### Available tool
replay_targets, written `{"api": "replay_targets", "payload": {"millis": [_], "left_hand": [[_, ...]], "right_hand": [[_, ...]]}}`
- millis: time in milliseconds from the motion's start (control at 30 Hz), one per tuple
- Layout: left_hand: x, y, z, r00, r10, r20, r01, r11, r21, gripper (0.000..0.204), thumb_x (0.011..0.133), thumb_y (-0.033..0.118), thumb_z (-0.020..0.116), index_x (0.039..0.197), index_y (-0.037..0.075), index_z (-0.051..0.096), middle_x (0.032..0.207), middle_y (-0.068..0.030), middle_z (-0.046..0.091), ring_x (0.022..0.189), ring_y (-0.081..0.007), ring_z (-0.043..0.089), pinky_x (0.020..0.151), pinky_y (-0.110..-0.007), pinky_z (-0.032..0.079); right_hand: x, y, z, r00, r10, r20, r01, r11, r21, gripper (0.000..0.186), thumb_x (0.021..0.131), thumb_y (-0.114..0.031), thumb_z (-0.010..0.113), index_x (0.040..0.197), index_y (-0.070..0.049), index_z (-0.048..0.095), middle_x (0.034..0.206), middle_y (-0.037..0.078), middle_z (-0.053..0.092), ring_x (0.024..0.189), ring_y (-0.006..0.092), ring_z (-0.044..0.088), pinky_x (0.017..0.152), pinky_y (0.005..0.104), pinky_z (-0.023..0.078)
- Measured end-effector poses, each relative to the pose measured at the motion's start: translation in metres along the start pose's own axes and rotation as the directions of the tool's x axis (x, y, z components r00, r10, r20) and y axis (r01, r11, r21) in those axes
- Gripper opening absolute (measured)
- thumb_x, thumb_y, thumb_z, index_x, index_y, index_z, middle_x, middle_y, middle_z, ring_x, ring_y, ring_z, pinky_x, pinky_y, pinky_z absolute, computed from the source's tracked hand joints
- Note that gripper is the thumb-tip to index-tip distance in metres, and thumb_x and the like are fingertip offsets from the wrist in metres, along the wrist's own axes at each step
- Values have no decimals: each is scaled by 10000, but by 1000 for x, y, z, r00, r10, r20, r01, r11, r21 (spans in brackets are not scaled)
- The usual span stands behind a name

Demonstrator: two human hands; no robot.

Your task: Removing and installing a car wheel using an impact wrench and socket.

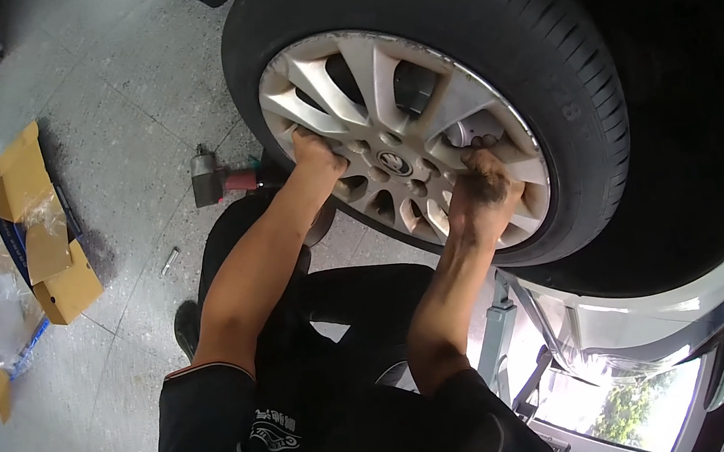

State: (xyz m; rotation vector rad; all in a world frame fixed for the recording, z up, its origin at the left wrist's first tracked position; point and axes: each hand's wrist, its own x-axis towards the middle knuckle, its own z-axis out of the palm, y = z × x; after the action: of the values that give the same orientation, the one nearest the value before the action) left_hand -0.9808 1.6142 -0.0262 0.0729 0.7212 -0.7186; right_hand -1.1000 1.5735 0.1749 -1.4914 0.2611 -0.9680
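Note:
A car wheel with a silver multi-spoke alloy rim (374,84) and black tyre (565,83) fills the upper right, inside a dark wheel arch. My left hand (316,156) grips the rim at its left side, fingers hooked into a gap between spokes. My right hand (482,185), darkly smudged, grips the right side of the rim, its fingers partly hidden in another gap. The rim's centre cap and bolt holes sit between my hands.
A red and grey impact gun (207,179) and a small metal piece (169,260) lie on the tiled floor, left of the wheel. Opened cardboard boxes (68,293) with plastic wrapping lie farther left. Grey lift post (496,341) and white car body (657,318) are at lower right.

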Motion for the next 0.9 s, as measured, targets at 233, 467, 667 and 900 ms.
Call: {"api": "replay_targets", "payload": {"millis": [233, 467, 667, 900], "left_hand": [[-16, 0, 5, 994, -8, 107, 12, 999, -31, 543, 872, 476, 345, 1244, 119, 513, 1374, -111, 436, 1249, -344, 394, 1042, -549, 271], [-9, -6, 1, 1000, 17, 24, -16, 999, -37, 541, 868, 466, 378, 1261, 113, 494, 1368, -121, 434, 1229, -337, 421, 999, -568, 308], [11, -16, -15, 966, 256, -26, -255, 966, 38, 330, 912, 336, 462, 1127, 98, 544, 1115, -91, 582, 904, -243, 567, 696, -421, 463], [12, -19, -33, 941, 297, 160, -299, 954, -10, 485, 836, 344, 658, 1121, -31, 543, 1049, -170, 557, 829, -274, 588, 713, -452, 560]], "right_hand": [[-5, -10, 2, 995, 98, 25, -96, 994, -49, 150, 721, 155, 539, 857, 101, 570, 889, 120, 573, 752, 144, 526, 725, 260, 430], [-16, -38, -16, 970, 115, 213, -91, 989, -120, 377, 820, 69, 562, 1175, 109, 442, 1108, 167, 542, 1013, 216, 537, 907, 318, 412], [-69, -57, -121, 786, -489, 378, 606, 492, -624, 562, 943, -346, 486, 1184, 157, 413, 1135, 255, 543, 1015, 321, 585, 894, 383, 495], [-14, -49, -194, 607, -604, 517, 734, 176, -656, 679, 858, -308, 655, 1321, 74, 337, 1289, 265, 417, 1170, 327, 460, 983, 443, 399]]}}
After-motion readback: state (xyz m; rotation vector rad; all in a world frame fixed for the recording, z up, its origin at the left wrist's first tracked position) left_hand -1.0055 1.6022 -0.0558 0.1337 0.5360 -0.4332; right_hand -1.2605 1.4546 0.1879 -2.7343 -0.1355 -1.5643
